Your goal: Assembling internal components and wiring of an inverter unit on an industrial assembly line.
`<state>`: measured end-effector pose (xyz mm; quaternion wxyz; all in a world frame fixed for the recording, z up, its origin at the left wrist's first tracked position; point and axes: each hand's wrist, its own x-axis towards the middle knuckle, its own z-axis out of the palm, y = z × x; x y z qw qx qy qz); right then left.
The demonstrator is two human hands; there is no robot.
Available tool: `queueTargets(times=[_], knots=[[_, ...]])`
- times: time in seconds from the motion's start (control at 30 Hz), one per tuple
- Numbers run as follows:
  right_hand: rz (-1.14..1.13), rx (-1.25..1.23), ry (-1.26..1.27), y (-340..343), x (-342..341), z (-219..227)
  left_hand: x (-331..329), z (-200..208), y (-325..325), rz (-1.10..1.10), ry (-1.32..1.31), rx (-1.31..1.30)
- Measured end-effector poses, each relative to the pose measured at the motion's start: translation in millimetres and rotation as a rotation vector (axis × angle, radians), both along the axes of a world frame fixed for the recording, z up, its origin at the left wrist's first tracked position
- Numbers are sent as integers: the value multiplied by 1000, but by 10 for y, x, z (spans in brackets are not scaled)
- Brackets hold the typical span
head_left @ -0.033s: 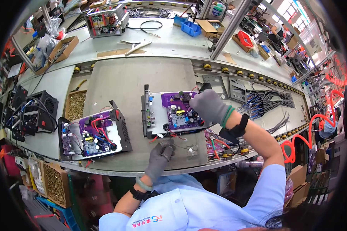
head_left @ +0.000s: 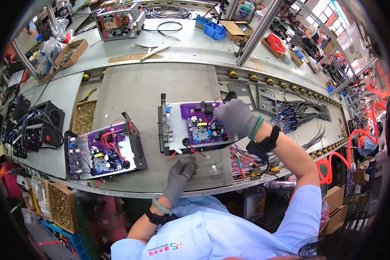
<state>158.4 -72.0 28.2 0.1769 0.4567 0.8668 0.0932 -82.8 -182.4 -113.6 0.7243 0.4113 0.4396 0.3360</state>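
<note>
Two gloved hands are at work: my left hand (head_left: 180,172) curls half-closed at the near edge of the open chassis (head_left: 173,130), fingertips pinching a red wire (head_left: 194,151), while my right hand (head_left: 235,117) rests loosely spread on the purple circuit board (head_left: 199,125) inside it. Just left sits a second chassis (head_left: 102,151) with its own purple board. Farther left, a cardboard box of brass screws (head_left: 85,116); beyond the right hand, wire harnesses (head_left: 301,113) lie across the conveyor rail.

An open brown cardboard box (head_left: 70,52) stands far left on the bench; another brown cardboard box (head_left: 235,29) stands beside a blue plastic bin (head_left: 215,30).
</note>
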Motion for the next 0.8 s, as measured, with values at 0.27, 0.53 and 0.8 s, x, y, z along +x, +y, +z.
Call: queueTargets(times=[0.27, 0.53, 0.8], knots=[[62, 23, 226, 73, 109, -133, 69, 115, -11, -48, 36, -19], [-200, 151, 380, -183, 16, -81, -300, 301, -68, -48, 76, 69], [-129, 193, 235, -168, -79, -146, -291, 655, 350, 531, 696, 1155]])
